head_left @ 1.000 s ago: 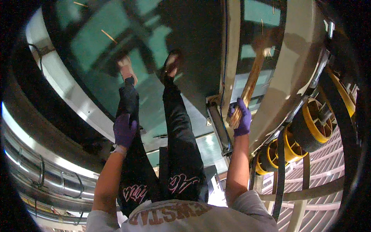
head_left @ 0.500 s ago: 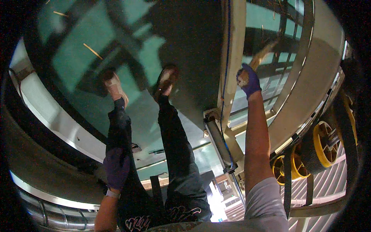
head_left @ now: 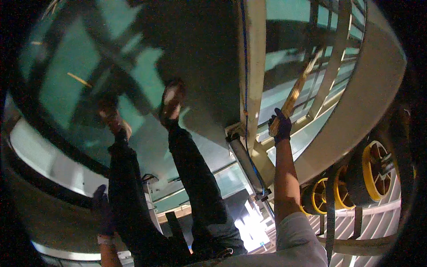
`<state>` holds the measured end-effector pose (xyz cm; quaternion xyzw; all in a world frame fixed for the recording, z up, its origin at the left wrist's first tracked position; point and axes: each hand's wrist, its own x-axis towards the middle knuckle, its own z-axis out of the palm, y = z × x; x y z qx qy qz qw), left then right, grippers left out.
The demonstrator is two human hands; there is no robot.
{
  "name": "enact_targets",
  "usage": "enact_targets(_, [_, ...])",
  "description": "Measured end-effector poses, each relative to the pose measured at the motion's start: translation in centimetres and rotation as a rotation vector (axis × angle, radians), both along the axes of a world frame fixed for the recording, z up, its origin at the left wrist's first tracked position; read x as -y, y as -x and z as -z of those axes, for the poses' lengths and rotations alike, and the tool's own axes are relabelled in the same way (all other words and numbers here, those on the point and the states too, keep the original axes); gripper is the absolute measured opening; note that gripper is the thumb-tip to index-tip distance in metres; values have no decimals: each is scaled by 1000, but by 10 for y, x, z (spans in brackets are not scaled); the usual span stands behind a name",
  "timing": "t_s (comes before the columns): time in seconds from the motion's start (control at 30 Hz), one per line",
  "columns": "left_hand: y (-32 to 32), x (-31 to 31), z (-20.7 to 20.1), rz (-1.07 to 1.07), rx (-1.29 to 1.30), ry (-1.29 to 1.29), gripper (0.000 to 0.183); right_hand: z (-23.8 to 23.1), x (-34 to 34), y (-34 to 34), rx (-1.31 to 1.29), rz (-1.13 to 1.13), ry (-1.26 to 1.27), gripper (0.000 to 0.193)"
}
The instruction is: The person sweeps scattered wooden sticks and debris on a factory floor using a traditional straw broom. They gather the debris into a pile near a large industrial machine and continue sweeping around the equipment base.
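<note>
The right hand (head_left: 283, 131) is wrapped round the near end of a straw-coloured bundle (head_left: 296, 93), long axis toward one o'clock. The left hand (head_left: 102, 212) — too dim to tell its state — hangs farther off, at eight.

**Surroundings, clock read from view centre**

Green floor (head_left: 58, 100) is spreading toward 10 o'clock, carrying dark shadows. Beige post (head_left: 255, 53) is rising toward 1; blue cable (head_left: 245, 80) is running along it. Grey cylinder (head_left: 243, 161) is slanting between 4 and 5. Yellow-rimmed wheels (head_left: 370, 175) are sitting in a row, 3 to 4. Pale slatted surface (head_left: 369, 220) is showing near 4. White panel (head_left: 49, 158) is curving between 8 and 9.
</note>
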<state>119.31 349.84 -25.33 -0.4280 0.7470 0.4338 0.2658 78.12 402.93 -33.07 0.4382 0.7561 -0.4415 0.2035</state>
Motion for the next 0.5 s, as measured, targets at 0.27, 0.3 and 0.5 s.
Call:
enact_targets(0.27, [-177, 102, 127, -311, 90, -156, 30, 82, -193, 35, 32, 282, 48, 21])
enact_targets(0.3, [-226, 130, 119, -479, -38, -265, 31, 110, -181, 49, 83, 306, 130, 21])
enact_targets(0.5, [-51, 60, 181, -243, 140, -185, 30, 143, -177, 204, -6, 470, 433, 9])
